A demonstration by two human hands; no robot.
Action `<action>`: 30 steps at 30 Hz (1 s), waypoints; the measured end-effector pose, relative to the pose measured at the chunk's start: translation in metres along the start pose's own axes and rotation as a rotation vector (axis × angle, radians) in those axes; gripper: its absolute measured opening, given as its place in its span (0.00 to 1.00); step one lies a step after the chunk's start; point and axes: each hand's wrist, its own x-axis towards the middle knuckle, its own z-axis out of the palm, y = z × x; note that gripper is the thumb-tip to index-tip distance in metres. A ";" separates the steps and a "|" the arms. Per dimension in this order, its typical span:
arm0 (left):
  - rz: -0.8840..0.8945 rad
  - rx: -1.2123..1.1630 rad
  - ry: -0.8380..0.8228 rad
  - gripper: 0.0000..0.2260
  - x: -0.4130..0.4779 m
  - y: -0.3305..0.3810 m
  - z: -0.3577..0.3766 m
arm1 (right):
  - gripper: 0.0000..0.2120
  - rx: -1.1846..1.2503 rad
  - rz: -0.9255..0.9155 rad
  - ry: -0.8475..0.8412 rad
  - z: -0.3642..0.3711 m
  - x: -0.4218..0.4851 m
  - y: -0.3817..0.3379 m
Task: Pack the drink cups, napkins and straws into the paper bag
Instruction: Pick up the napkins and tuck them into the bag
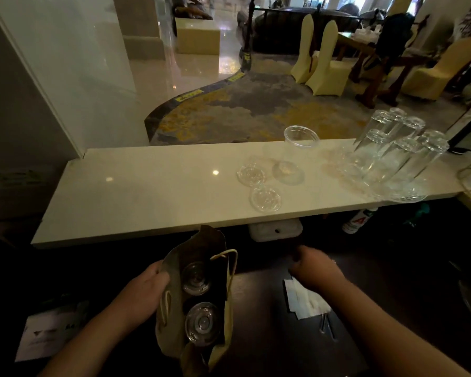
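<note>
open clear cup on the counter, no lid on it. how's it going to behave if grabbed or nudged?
The clear plastic cup looks thin-walled and empty, so probably very light and easily squeezed out of round. It is tall over a narrower base, so a sideways nudge likely tips it. The glossy counter may let it slide.

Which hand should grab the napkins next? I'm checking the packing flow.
Right. The right hand hovers at the napkins, while the left hand holds the bag open with two cups inside.
</note>
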 end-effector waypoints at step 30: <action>-0.017 -0.022 0.036 0.09 -0.001 0.000 0.006 | 0.14 0.140 -0.093 -0.203 0.089 -0.023 0.023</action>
